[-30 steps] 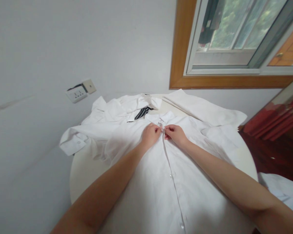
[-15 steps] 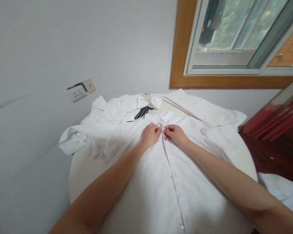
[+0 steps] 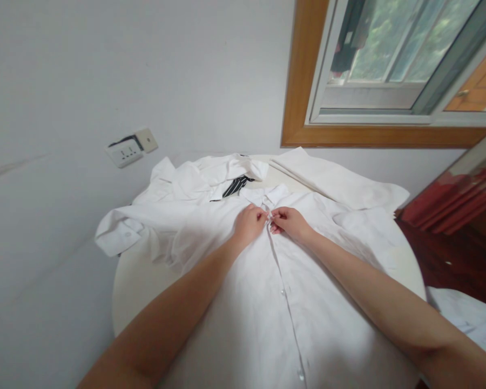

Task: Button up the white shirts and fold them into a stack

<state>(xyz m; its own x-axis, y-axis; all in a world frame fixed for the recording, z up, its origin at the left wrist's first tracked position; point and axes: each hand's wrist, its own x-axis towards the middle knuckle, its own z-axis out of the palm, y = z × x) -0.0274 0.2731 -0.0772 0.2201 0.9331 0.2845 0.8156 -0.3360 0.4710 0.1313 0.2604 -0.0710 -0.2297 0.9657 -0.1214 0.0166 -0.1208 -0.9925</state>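
A white button-up shirt (image 3: 247, 302) lies front side up on a round white table (image 3: 141, 286), its collar (image 3: 281, 192) at the far end. Just below the collar, my left hand (image 3: 251, 220) pinches one front edge of the shirt. Right beside it, my right hand (image 3: 288, 221) pinches the other front edge, fingertips nearly touching the left ones. Whatever button is between the fingertips is too small to make out. Lower down the front, a button (image 3: 283, 292) and another button (image 3: 301, 374) show along the edge.
Behind the shirt lie a crumpled white garment (image 3: 198, 175), a black-and-white striped cloth (image 3: 235, 185) and a folded white cloth (image 3: 340, 178). A wall with a socket (image 3: 125, 152) rises at the left. White fabric (image 3: 461, 313) sits low at the right, near a red curtain (image 3: 461, 200).
Both hands keep their pinch near the collar, with only a tiny shift of the fingertips and the cloth between them. The view has moved very slightly.
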